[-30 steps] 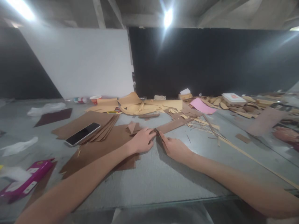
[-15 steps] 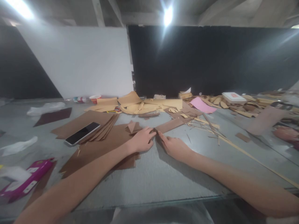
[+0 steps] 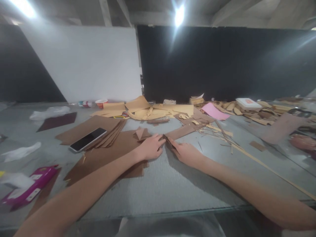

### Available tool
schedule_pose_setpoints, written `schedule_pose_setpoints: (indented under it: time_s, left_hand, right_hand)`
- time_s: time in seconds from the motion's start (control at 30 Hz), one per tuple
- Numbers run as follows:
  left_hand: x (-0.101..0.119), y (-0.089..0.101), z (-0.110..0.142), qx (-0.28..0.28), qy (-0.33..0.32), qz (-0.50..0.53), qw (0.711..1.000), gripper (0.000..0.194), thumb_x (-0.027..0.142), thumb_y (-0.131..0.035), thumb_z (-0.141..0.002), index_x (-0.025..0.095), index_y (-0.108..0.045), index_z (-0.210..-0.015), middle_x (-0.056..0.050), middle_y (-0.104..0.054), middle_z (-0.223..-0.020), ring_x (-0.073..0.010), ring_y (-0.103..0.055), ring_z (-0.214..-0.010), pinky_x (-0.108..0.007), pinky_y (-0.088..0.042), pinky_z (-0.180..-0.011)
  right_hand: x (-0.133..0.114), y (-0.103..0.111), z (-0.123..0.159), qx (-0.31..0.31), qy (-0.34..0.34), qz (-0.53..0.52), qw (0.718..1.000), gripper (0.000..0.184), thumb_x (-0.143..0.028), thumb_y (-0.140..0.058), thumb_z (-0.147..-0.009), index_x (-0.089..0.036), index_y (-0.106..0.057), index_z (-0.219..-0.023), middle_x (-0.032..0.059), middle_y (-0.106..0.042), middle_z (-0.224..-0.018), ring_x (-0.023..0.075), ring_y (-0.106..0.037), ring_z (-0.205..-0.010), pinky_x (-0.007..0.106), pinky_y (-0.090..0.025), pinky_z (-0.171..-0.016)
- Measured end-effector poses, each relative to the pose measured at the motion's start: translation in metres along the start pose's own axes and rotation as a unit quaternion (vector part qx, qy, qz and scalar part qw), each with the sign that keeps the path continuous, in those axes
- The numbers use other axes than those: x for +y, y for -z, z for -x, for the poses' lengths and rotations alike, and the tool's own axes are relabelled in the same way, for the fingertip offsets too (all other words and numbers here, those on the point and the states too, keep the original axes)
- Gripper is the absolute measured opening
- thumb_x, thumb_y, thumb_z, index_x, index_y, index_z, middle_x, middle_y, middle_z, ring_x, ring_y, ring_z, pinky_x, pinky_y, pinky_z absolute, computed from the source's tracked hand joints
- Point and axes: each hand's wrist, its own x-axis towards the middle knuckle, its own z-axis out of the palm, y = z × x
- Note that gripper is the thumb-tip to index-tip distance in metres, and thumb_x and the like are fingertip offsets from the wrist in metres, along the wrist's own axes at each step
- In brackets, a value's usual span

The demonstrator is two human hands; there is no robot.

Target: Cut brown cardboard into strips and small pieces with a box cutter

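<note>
Near the middle of the table, my left hand point(image 3: 152, 146) and my right hand point(image 3: 187, 154) meet at the fingertips. Between them is a small, dark brown strip point(image 3: 169, 141), thin and folded-looking. My right thumb and fingers are closed on its near side. The bent fingers of my left hand press at its far end. How the strip is folded is largely hidden by the fingers. Under and beside my left hand lie large brown sheets point(image 3: 106, 161), with a small folded brown piece point(image 3: 139, 133) just behind it. Behind the strip lies a flat brown piece point(image 3: 181, 132).
A phone point(image 3: 88, 139) lies on stacked brown sheets at left. A magenta plastic packet point(image 3: 32, 186) is at the near left. Yellow-tan sheets point(image 3: 160, 112), a pink sheet point(image 3: 215, 111) and a white box point(image 3: 248, 103) line the back. Thin offcut strips point(image 3: 259, 161) spread to the right.
My right hand has shifted slightly right, and the strip between the hands shows a little more. My left hand keeps nearly the same place. The whole view has moved slightly.
</note>
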Motion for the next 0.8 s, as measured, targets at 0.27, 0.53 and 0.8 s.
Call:
schedule_pose_setpoints:
  time_s: [0.27, 0.53, 0.8]
  left_hand:
    - [0.002, 0.001, -0.006, -0.009, 0.004, -0.002, 1.000, 0.035, 0.015, -0.054, -0.091, 0.015, -0.060, -0.125, -0.017, -0.063, -0.131, -0.0319, -0.056, -0.120, -0.047, -0.049, -0.107]
    - [0.005, 0.000, -0.011, -0.024, 0.020, -0.010, 0.999, 0.032, 0.010, -0.052, -0.092, 0.014, -0.062, -0.122, -0.017, -0.065, -0.126, -0.0321, -0.058, -0.118, -0.045, -0.050, -0.104]
    - [0.005, 0.000, -0.011, -0.024, 0.021, -0.006, 0.999, 0.042, 0.011, -0.053, -0.092, 0.015, -0.060, -0.132, -0.017, -0.063, -0.131, -0.0340, -0.057, -0.118, -0.047, -0.051, -0.099]
  right_hand:
    - [0.010, 0.001, -0.003, 0.014, 0.025, -0.041, 0.999, 0.063, -0.025, -0.035, -0.107, -0.015, -0.025, -0.169, 0.0173, -0.079, -0.104, 0.0274, -0.074, -0.087, 0.031, -0.042, -0.073]
    - [0.012, 0.007, -0.006, 0.022, 0.041, -0.076, 0.996, 0.065, -0.019, -0.044, -0.102, -0.016, -0.030, -0.166, 0.0156, -0.079, -0.105, 0.0268, -0.074, -0.087, 0.029, -0.038, -0.070]
    - [0.007, 0.020, -0.003, 0.023, 0.043, -0.106, 0.993, 0.061, -0.013, -0.047, -0.099, -0.016, -0.040, -0.159, 0.0147, -0.078, -0.106, 0.0242, -0.072, -0.086, 0.028, -0.033, -0.065]
